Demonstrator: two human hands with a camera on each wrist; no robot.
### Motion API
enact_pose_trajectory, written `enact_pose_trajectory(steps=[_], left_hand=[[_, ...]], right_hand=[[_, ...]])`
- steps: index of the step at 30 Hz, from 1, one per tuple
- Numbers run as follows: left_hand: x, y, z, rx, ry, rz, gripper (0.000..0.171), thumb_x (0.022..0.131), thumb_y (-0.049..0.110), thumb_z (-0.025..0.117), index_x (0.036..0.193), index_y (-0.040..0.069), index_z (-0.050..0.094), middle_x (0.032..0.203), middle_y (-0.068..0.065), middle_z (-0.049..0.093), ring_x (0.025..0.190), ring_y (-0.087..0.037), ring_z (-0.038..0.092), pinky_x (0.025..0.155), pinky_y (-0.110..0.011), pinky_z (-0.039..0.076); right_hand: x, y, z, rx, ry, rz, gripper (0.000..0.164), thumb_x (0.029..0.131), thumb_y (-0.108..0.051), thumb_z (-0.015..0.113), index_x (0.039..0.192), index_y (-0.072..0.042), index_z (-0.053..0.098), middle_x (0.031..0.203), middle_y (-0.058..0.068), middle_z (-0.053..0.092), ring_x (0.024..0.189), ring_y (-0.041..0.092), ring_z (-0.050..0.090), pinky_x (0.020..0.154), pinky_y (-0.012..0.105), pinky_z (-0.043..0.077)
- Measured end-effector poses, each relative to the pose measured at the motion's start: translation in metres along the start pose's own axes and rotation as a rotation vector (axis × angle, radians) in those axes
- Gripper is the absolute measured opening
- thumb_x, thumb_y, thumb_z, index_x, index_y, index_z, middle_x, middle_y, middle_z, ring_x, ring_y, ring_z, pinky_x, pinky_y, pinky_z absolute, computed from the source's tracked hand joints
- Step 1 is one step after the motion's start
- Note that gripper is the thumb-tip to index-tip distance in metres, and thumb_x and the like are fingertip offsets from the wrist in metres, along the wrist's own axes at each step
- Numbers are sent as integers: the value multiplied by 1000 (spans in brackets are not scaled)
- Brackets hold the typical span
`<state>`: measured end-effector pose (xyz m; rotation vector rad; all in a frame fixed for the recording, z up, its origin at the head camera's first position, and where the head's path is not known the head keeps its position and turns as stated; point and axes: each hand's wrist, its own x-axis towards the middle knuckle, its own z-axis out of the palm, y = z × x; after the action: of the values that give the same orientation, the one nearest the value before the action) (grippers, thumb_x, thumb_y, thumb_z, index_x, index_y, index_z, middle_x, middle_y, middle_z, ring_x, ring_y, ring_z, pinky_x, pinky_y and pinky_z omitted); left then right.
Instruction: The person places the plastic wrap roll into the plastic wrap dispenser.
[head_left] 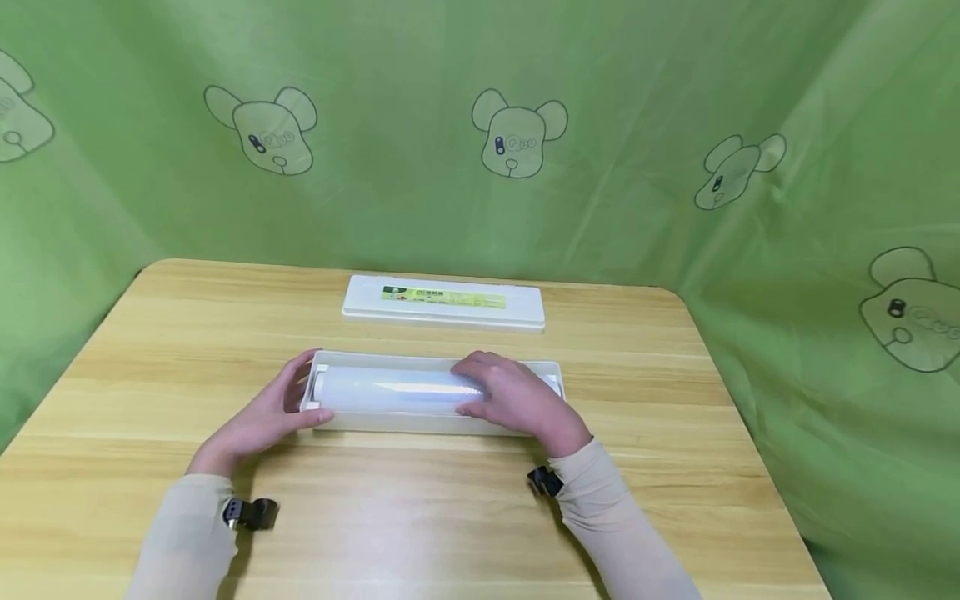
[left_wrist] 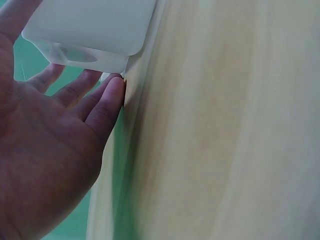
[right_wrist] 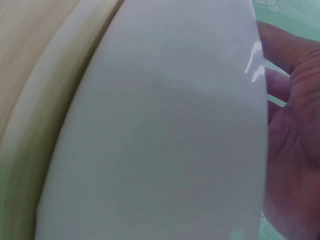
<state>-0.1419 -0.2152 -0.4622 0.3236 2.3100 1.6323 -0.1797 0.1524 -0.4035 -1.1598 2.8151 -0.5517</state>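
Note:
A long white plastic box [head_left: 405,423] lies lidless on the table, with a shiny roll of cling film [head_left: 375,390] inside it. My left hand [head_left: 262,418] holds the box's left end, thumb along the front wall and fingers round the end and back. Toward the right, my right hand [head_left: 519,398] grips the roll from above, thumb in front and fingers behind. In the right wrist view the box's pale wall [right_wrist: 160,130] hides the roll and the fingertips. The box's end [left_wrist: 90,30] appears beside the left fingers in the left wrist view.
Behind the box lies a white lid [head_left: 527,310] with a green and yellow label. Both stand on a wooden table [head_left: 390,517], backed by a green curtain [head_left: 420,208] with bear-head prints. Small black devices are strapped at both wrists.

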Motion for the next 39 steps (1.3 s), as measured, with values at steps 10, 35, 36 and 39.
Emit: enact_pose_trajectory(steps=[10, 35, 36, 39], left_hand=[[1, 1, 1, 5, -1, -4, 101, 88, 25, 76, 158, 12, 4, 159, -26, 10, 141, -49, 19, 112, -58, 24], [0, 2, 1, -31, -8, -4, 102, 86, 22, 77, 157, 8, 5, 159, -26, 8, 143, -47, 15, 113, -54, 21], [0, 2, 1, -29, -9, -6, 102, 86, 23, 77, 157, 9, 5, 159, -26, 8, 143, -47, 15, 113, -54, 22], [0, 1, 1, -27, -8, -6, 102, 87, 23, 76, 157, 10, 4, 160, -25, 8, 143, -47, 15, 113, -55, 21]], right_hand=[[-14, 11, -17, 115, 79, 63, 42, 87, -28, 77, 123, -9, 66, 118, 1, 64, 112, 18, 59, 98, 35, 49], [-39, 71, -43, 353, 213, 243, 50, 92, -18, 71, 135, -1, 54, 127, 12, 61, 115, 34, 56, 98, 48, 46], [-39, 73, -43, 350, 213, 249, 50, 92, -19, 71, 135, -1, 54, 127, 13, 60, 115, 34, 55, 99, 49, 45], [-37, 80, -43, 354, 214, 257, 52, 92, -19, 71, 135, 0, 53, 130, 15, 57, 119, 36, 52, 103, 50, 42]])
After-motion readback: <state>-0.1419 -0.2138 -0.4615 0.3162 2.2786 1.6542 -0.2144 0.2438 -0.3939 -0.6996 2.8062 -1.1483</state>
